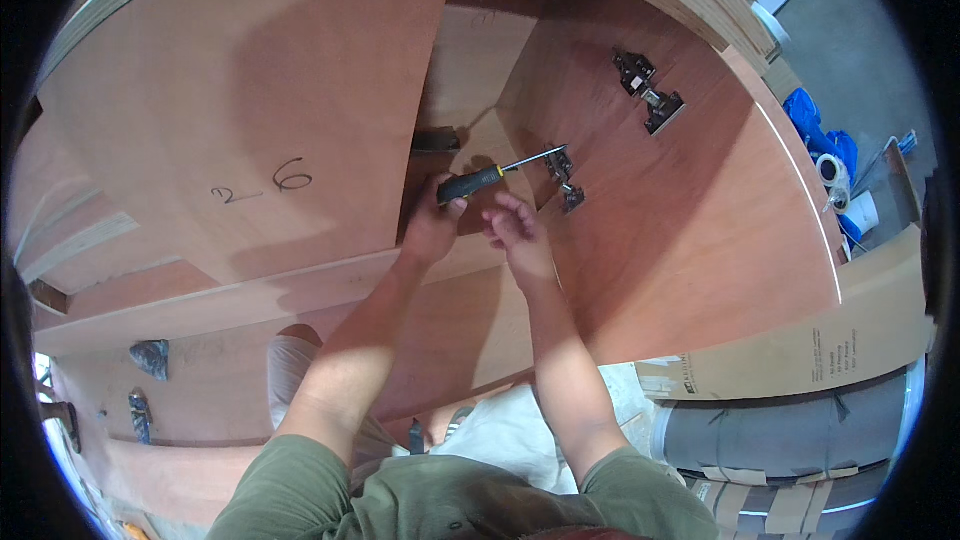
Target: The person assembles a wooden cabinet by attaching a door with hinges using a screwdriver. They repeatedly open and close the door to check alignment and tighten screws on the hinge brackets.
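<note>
My left hand (432, 227) is closed around the black and yellow handle of a screwdriver (472, 184). Its metal shaft points right and slightly upward, with the tip at a dark metal hinge (563, 178) on the reddish-brown wooden panel (700, 210). Whether the tip sits in a screw is too small to tell. Just below the shaft, my right hand (516, 228) has loosely bent fingers held apart, with nothing visible in them. A second hinge (648, 92) is fixed farther up the same panel.
A broad wooden panel (200, 110) with handwritten marks fills the left. A dark piece (435, 140) lies inside the cabinet opening. At lower left are a small plastic bag (150, 359) and another hinge (140, 417). Cardboard (780, 355) and a grey wrapped roll (780, 435) lie at lower right.
</note>
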Demonstrator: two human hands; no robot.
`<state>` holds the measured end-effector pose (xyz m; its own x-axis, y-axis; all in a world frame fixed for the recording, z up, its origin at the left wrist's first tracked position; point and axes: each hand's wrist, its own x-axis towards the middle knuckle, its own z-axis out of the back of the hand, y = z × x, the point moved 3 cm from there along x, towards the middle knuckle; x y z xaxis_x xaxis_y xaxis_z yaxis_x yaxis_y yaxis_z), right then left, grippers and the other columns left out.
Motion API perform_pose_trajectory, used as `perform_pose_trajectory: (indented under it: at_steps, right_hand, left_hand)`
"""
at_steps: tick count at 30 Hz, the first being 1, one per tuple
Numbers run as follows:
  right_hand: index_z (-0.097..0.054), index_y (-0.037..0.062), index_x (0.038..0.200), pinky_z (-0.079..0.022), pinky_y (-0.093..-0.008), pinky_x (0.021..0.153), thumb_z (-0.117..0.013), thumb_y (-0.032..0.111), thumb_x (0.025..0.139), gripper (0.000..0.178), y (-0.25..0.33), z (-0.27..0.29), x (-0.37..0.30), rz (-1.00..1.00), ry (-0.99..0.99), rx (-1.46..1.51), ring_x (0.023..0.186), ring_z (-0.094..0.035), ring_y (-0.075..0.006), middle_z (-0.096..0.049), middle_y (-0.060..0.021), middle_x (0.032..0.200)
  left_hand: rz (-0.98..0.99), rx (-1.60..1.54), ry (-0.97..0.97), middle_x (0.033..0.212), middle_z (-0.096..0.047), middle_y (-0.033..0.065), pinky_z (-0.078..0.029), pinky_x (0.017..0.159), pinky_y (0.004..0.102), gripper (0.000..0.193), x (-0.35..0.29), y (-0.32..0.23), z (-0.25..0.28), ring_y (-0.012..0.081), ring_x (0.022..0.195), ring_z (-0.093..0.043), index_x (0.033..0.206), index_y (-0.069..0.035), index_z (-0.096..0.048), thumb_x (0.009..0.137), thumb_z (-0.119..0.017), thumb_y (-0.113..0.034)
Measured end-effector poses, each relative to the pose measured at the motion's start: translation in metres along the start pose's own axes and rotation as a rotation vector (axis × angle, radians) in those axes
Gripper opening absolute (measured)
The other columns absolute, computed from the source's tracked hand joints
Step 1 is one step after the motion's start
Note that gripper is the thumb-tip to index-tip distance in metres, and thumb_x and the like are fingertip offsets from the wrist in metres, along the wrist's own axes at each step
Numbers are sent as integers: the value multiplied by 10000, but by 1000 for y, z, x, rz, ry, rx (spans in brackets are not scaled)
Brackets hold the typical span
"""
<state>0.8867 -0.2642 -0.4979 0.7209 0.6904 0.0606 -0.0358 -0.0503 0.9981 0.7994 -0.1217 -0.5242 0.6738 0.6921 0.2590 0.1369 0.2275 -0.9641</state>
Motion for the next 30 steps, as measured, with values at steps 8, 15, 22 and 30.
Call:
perform_pose_trajectory:
  at_steps: [8, 15, 22, 30]
  right_hand:
    - [-608, -23, 1014, -488, -318, 709, -526, 98, 917, 175, 189, 21, -194, 1290, -542, -787, 808, -568, -252, -608, -150, 930]
    - [-465, -49, 1279, -410, -406, 1012, -510, 245, 950, 443, 305, 115, -174, 1231, -738, -480, 1187, -502, -282, -510, -209, 1303]
    - [-661, 76, 887, -230, -528, 1143, -526, 484, 936, 433, 335, 136, -135, 1025, 332, -229, 1233, -484, -344, -629, -151, 1113]
    - [-534, 146, 666, -254, -584, 1129, -528, 463, 954, 428, 313, 137, -122, 1145, 270, 54, 1080, -555, -319, -555, -21, 702]
  left_hand:
    - [-71, -73, -23, 1007, -564, 115, -440, 889, 342, 303, -5, 11, 0, 232, 961, -555, 1195, -48, -491, 917, -595, -109]
    - [-88, -347, -96, 976, -563, 58, -434, 830, 294, 283, 8, -16, -16, 142, 907, -522, 1177, -43, -524, 915, -611, -105]
    - [-139, -345, -134, 946, -593, 56, -444, 806, 283, 234, 15, -121, -15, 145, 866, -539, 1157, -35, -546, 929, -574, -82]
    - [-227, -130, -194, 872, -587, 59, -441, 770, 286, 184, 39, -174, 1, 147, 820, -531, 1087, -33, -558, 915, -587, -92]
